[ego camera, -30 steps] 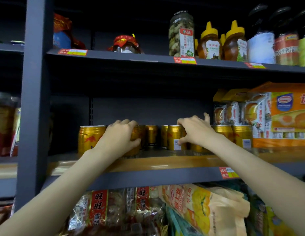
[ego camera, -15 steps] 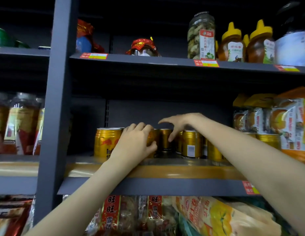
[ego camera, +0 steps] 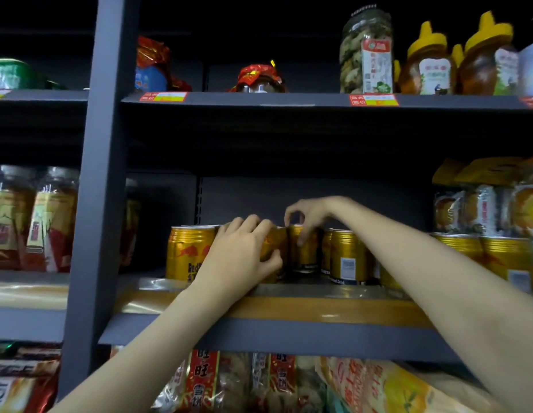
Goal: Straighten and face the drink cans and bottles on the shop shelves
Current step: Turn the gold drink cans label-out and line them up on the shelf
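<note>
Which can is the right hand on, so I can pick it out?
Find the middle shelf with the row of gold cans. The right hand reaches over the row and grips the top of one can set further back, just right of the front can under the left hand.

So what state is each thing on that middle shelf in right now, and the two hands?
Left hand: wrapped round a gold can, gripping its side.
Right hand: fingertips pinching the top of a can set further back.
Leftmost can: upright, logo facing out.
Barcode can: upright, barcode side facing out, not yet faced.
Right-end cans: upright, barcode showing.
Honey bottles: upright, capped.
</note>
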Tool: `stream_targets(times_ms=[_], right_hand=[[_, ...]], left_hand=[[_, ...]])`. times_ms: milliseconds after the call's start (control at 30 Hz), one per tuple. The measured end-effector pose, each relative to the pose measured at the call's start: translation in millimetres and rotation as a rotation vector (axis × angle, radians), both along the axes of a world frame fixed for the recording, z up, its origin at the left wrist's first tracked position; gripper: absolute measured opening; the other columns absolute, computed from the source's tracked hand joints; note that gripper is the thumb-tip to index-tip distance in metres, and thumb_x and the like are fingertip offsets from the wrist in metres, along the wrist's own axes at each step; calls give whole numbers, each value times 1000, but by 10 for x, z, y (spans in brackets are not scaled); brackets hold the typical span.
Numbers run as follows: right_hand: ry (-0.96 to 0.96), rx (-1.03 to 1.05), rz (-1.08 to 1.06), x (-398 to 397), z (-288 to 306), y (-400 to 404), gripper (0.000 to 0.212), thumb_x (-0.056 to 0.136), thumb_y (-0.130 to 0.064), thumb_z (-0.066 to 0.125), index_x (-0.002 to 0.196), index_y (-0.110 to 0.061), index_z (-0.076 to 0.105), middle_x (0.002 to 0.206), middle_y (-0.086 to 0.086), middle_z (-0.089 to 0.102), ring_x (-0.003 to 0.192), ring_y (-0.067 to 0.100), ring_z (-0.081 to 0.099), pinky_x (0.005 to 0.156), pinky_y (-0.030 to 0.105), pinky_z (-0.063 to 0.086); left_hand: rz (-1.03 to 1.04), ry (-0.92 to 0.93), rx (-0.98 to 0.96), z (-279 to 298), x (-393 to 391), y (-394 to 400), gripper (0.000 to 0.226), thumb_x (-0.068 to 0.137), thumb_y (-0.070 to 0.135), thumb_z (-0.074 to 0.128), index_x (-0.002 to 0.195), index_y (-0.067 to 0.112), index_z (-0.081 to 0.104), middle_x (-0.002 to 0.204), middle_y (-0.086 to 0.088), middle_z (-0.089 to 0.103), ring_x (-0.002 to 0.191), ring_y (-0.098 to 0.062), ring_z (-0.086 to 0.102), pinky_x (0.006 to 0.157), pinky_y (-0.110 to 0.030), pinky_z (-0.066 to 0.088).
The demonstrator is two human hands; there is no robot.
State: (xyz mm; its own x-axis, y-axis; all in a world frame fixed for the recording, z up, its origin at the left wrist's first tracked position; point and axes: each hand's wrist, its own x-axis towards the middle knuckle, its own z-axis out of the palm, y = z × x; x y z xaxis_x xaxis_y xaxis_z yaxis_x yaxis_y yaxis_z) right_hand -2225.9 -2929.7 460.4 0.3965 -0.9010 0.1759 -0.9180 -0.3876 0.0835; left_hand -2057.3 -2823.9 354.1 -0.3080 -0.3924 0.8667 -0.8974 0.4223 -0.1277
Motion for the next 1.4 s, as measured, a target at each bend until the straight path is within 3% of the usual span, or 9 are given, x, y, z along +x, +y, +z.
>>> stream_targets(times_ms=[233, 367, 500, 633, 800, 900, 1033, 1167, 1400], right_hand=[[-500, -361, 267, -465, -62, 828, 47, 75, -25, 78, 112, -34, 50, 122, 3, 46, 110, 19, 47, 80, 28, 46], [-879, -271, 383, -746, -245, 1401, 44, 67, -26, 79, 103, -37, 56, 112, -2, 52, 104, 12, 52, 81, 28, 49], [-1023, -149, 403, -853, -318, 1835, 49, 55, -31, 76, 102, -37, 61, 115, 2, 56, 108, 20, 56, 85, 37, 53], [-1018, -111, 444, -832, -337, 2104, 48, 60, -27, 75, 105, -39, 60, 119, 0, 55, 107, 21, 58, 82, 33, 53], [-1061, -110, 562, -775, -413, 2232, 62, 52, -47, 87, 109, -42, 62, 125, 0, 55, 107, 17, 62, 78, 30, 56], [-1099, -57, 563, -786, -483, 2231, 68, 58, -33, 88, 118, -40, 57, 129, -4, 54, 108, 17, 63, 80, 31, 55], [-1287, 119, 425, -722, -634, 2233, 60, 68, -11, 70, 123, -26, 52, 124, 10, 58, 104, 25, 66, 80, 33, 58], [-1648, 336, 368, -617, -713, 2217, 52, 77, -34, 62, 125, -18, 51, 125, 19, 57, 95, 37, 68, 73, 33, 60], [-1870, 435, 403, -528, -716, 2141, 50, 83, -33, 59, 130, -17, 50, 124, 19, 59, 96, 34, 68, 71, 37, 59]], left_hand=[[-4, -4, 13, 32, 3, 37, 41, 94, 36, 43, 130, 17, 45, 122, -1, 50, 114, -20, 45, 97, -30, 33], [-137, 106, -57, 49, 14, 99, 44, 93, 26, 49, 135, 13, 43, 129, -5, 49, 119, -22, 48, 102, -35, 34], [-255, 228, -188, 48, -34, 306, 45, 92, 37, 37, 128, 13, 48, 122, -2, 54, 113, -18, 51, 94, -27, 33], [-716, 462, 308, 53, -374, 699, 50, 91, 47, 40, 134, 21, 41, 119, 14, 52, 103, 9, 49, 85, -2, 36], [-1164, 723, 867, 7, -530, 824, 52, 72, 45, 59, 115, 17, 51, 111, -10, 64, 95, -16, 68, 84, -31, 56], [-1214, 819, 687, -51, -512, 824, 48, 66, 34, 69, 108, 19, 51, 108, -5, 60, 92, -12, 68, 77, -29, 57], [-1042, 589, 229, 14, -391, 777, 59, 69, 14, 78, 115, 33, 45, 119, 7, 45, 107, -1, 54, 74, -18, 54], [-1006, 381, 184, 70, -329, 807, 67, 70, 10, 78, 121, 35, 42, 124, 15, 39, 117, 0, 44, 80, -16, 53], [-1015, 485, 230, 106, -339, 865, 72, 70, 13, 79, 127, 31, 38, 122, 23, 47, 115, 3, 51, 89, -17, 49]])
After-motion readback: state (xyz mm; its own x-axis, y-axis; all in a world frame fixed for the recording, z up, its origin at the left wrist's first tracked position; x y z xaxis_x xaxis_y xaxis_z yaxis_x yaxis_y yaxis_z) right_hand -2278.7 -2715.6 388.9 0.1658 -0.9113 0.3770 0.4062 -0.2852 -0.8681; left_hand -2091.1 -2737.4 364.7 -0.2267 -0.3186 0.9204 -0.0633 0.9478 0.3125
